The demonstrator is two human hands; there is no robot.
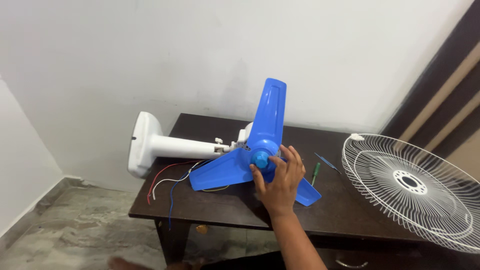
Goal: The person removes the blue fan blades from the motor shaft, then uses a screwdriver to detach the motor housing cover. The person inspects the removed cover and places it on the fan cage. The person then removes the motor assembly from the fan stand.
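Observation:
A wall fan lies on its side on a dark wooden table (210, 207). Its white round base (141, 145) hangs past the table's left end, and its white arm runs right to the motor. A blue three-blade propeller (268, 112) sits on the motor shaft, with one blade pointing up. My right hand (281, 186) reaches in from below and grips the round blue hub cap (260, 159) at the blades' centre, thumb on the left and fingers curled round the right side. My left hand is out of view.
A white wire fan guard (415, 187) rests at the table's right end and overhangs it. A green-handled screwdriver (315, 173) and a thin blue tool (327, 162) lie right of the blades. Loose red, white and blue wires (167, 181) trail off the table's front left. A white wall stands behind, with a stone floor below.

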